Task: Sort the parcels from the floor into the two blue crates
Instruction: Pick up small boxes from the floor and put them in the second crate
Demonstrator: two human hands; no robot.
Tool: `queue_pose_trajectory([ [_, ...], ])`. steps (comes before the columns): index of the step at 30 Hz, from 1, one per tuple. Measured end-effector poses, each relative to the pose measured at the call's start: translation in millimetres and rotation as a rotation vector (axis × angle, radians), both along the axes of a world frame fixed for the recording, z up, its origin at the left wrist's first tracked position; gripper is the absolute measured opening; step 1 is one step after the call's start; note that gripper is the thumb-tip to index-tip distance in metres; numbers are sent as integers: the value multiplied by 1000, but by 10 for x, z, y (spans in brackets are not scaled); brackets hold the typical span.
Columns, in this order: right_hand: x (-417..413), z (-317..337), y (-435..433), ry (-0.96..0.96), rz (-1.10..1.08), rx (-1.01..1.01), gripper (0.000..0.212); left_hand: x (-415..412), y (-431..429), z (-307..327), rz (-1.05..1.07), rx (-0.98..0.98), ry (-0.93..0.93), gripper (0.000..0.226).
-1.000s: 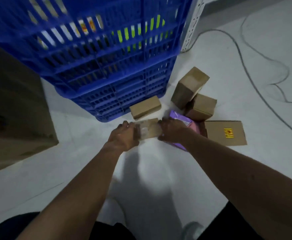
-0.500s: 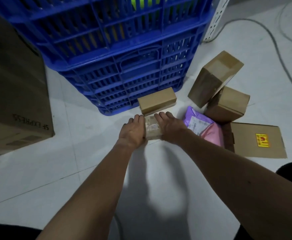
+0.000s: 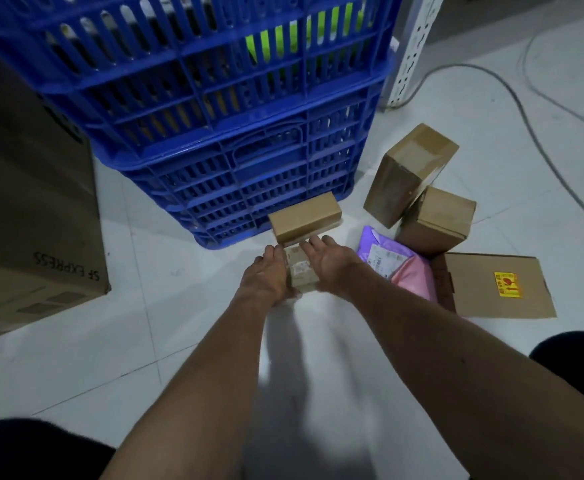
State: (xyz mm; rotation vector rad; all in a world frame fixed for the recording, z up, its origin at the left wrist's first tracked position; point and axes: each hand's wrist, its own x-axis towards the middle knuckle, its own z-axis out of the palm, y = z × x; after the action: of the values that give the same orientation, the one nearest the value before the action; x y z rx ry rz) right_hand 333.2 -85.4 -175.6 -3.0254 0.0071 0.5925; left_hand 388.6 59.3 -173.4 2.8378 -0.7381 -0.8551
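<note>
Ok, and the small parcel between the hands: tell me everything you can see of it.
The small parcel is a brown cardboard box with a white label on top, its print unreadable. It lies low over the white floor, just before another brown box by the blue crate. The left hand presses its left side, the right hand its right; its sides are hidden.

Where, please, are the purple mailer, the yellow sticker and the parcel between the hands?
purple mailer [image 3: 385, 258]: head view, on its white label.
yellow sticker [image 3: 507, 285]: head view, on its middle.
parcel [image 3: 300, 270]: head view, on its top face.
</note>
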Motion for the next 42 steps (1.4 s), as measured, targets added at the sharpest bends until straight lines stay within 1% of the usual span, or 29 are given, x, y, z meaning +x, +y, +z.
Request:
queue_pose_trajectory([
  [3,-122,311,76,8,5,17,77,-79,136,310,-44,11,-12,88],
  [7,-245,1067,160,2,53,-6,71,-174,314,1072,-96,-10,-53,83],
  [13,-315,2847,283,-26,137,-98,75,-274,463,2753,-90,-52,-59,84],
  [16,-334,3755,418,-11,126,-70,76,-311,597,3687,-97,-64,-59,85],
  [20,-382,4925,584,4,100,-44,83,-364,819,4890,-58,-110,-49,84],
  [23,-465,5690,747,7,74,-12,86,-443,1008,5659,-34,-135,-22,83],
  [27,-504,6494,912,-22,68,-22,87,-436,1188,6489,-48,-165,-37,79],
  [29,-549,6847,1032,-4,66,5,90,-475,1316,6782,-30,-158,-37,82],
  [33,-516,7248,1249,8,70,-17,96,-512,1524,7142,2,-185,-31,87],
  [37,-383,7522,1357,12,90,-44,99,-392,1645,7378,5,-189,-48,90],
  [42,-140,7662,1418,-18,77,-69,108,-124,1689,7524,-4,-198,-88,92],
])
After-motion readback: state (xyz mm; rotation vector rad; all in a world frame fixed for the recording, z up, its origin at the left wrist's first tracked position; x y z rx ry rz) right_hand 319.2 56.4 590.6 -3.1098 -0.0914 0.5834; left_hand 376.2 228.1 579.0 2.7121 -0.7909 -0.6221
